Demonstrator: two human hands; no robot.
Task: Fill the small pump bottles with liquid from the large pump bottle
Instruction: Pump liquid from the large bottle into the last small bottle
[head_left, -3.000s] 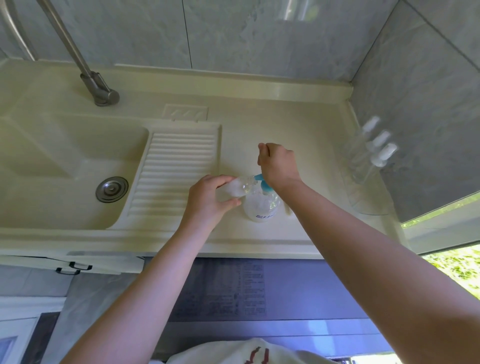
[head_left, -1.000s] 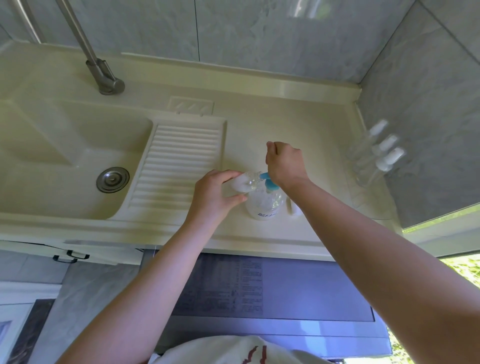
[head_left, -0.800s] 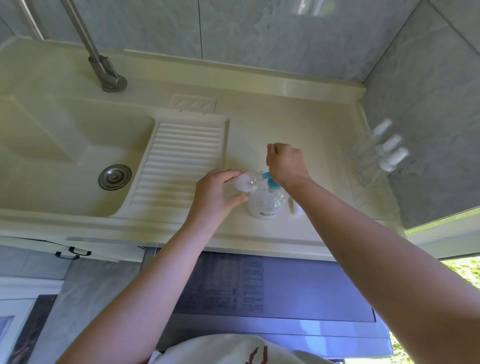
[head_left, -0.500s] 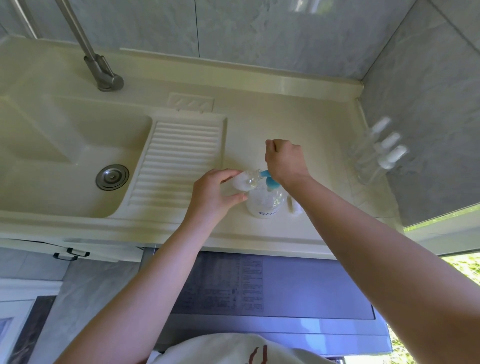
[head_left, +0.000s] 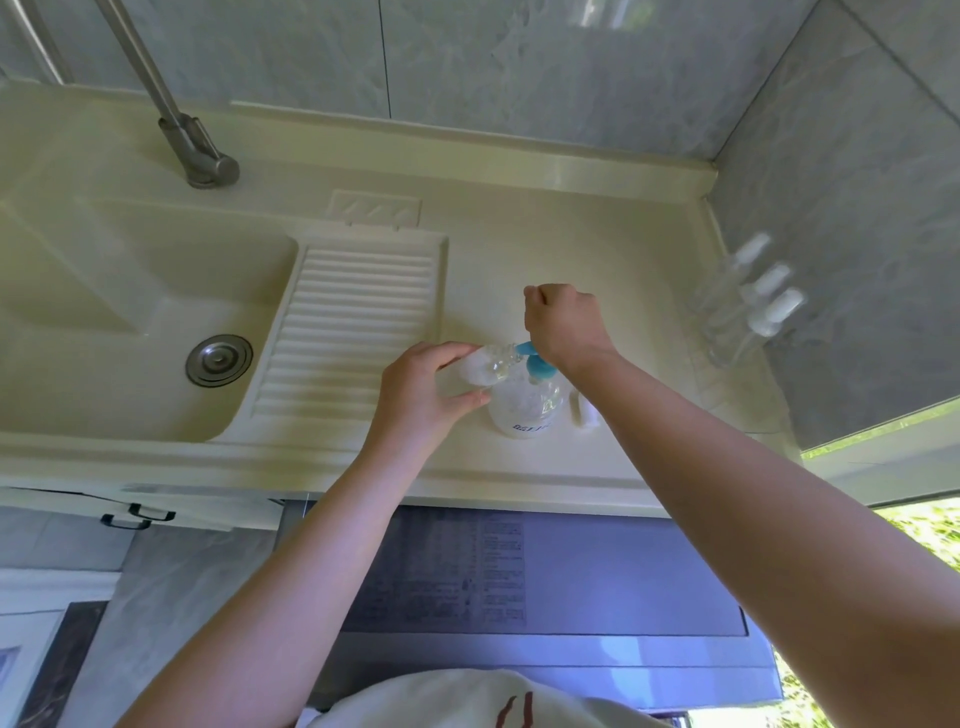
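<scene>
The large clear pump bottle (head_left: 525, 408) with a blue pump head (head_left: 537, 364) stands near the counter's front edge. My left hand (head_left: 423, 400) grips a small clear bottle (head_left: 485, 366), tilted with its open mouth at the blue nozzle. My right hand (head_left: 563, 325) is a closed fist over the pump head, its heel bearing down on the pump. Nothing shows inside the fist. A small white pump cap (head_left: 584, 415) lies on the counter just right of the large bottle.
Three small clear bottles with white tops (head_left: 753, 301) stand against the right wall. A ribbed washboard (head_left: 353, 332) slopes into the sink basin (head_left: 104, 291) with its drain (head_left: 219, 359). The metal faucet (head_left: 200, 161) stands at the back left.
Both hands keep their places at the large bottle. The small bottle stays at the nozzle and only the view shifts slightly.
</scene>
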